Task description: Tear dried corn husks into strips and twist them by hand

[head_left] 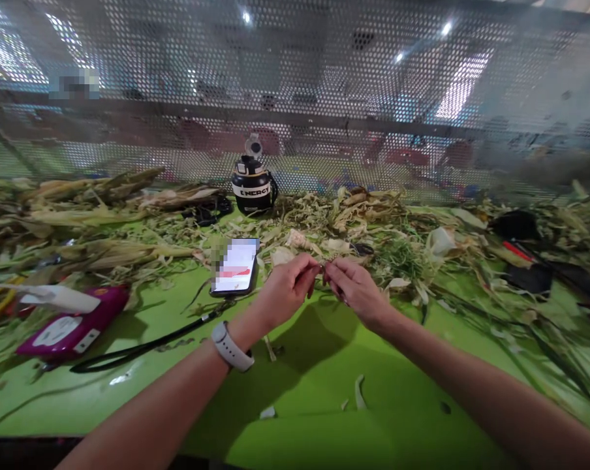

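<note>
My left hand (pixel 292 287), with a pale watch (pixel 232 346) on its wrist, is closed in a pinch above the green table (pixel 324 391). Close beside it, my right hand (pixel 354 288) pinches too, and the fingertips of both nearly meet. Something small and dark seems to lie between them, too small to name. Just behind the hands are dried husk scraps (pixel 339 245) and a pale, short roll-like piece (pixel 297 239). A smartphone (pixel 236 267) with a lit screen lies left of my left hand, its black strap (pixel 143 352) trailing toward me.
A black bottle (pixel 252 189) marked ENERGY stands at the back with its lid up, before a perforated metal screen (pixel 295 78). Dried husks (pixel 79 202) heap at left. A purple box-like device (pixel 74 329) with a white adapter lies left; a red pen-like item (pixel 517 251) lies right.
</note>
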{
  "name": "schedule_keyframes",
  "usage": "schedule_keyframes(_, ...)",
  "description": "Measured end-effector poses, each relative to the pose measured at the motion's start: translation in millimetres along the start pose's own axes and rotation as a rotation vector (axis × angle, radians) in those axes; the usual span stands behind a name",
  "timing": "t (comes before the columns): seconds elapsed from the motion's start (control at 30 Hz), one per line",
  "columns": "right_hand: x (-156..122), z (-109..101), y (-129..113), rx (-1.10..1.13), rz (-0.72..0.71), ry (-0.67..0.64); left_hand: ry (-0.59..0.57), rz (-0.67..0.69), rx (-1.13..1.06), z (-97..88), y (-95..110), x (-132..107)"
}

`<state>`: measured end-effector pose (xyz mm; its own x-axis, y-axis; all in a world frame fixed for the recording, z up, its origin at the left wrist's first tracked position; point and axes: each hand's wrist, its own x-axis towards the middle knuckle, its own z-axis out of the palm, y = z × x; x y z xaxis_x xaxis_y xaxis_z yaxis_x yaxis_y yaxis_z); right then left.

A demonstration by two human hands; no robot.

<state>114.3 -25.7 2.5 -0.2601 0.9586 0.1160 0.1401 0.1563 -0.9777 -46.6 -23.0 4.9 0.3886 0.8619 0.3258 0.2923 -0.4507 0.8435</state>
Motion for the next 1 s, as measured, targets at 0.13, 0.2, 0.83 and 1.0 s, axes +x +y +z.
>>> schedule_keyframes(0.13, -0.5, 0.5, -2.4, -0.026, -0.003, 0.034, -0.008, -0.042, -0.086, -2.1, 1.1, 1.4)
schedule_keyframes(0.2, -0.6, -0.4, -5.4, 0.044, 0.051, 0.029, -0.011, -0.114, -0.256, -3.5, 0.5, 3.7)
schedule_keyframes(0.83, -5.2, -26.2, -24.3, -0.417, -0.064, -0.139, -0.108, -0.436, -0.583, -19.7, -4.5, 11.4)
schedule_keyframes(1.0, -8.9, -45.2, -47.7, -0.578, -0.175, -0.108, -0.189, -0.314, -0.464, -19.4, -3.7, 10.4)
